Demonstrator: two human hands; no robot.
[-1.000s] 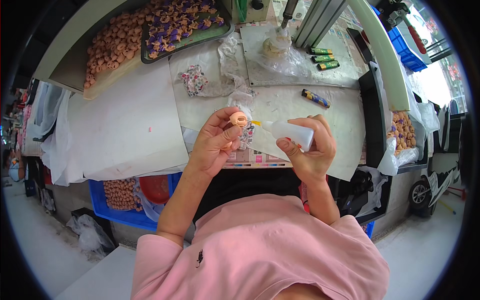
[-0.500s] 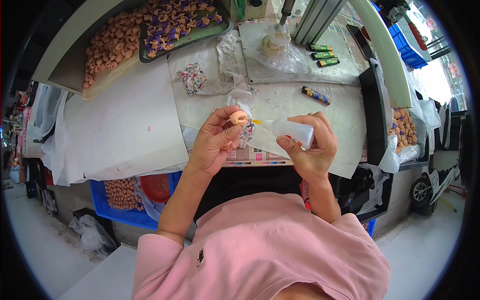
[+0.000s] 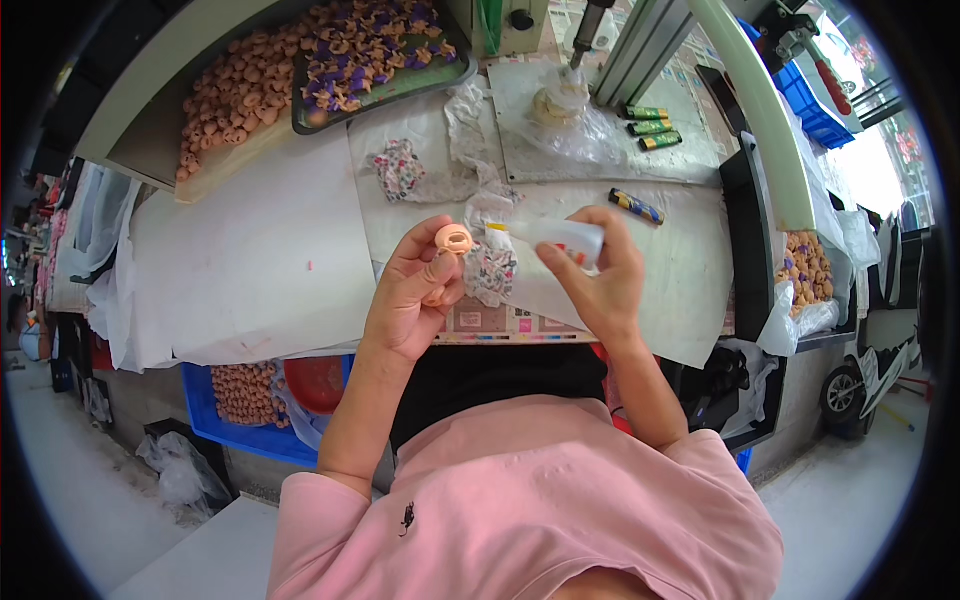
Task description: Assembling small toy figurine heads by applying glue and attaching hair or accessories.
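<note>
My left hand pinches a small peach-coloured round part between thumb and fingertips, held up above the table edge. My right hand grips a small white squeeze bottle lying sideways, its yellow nozzle pointing left at the peach part, almost touching it. Just below and between the hands lies a small floral cloth piece on the white table.
At the back stand a dark tray of purple pieces and a heap of peach parts. Another floral cloth, crumpled clear plastic, several small tubes and a blue bin of peach parts under the table.
Both hands stay close together; the bottle's nozzle has stayed at the peach part, with only slight shifting of the hands.
</note>
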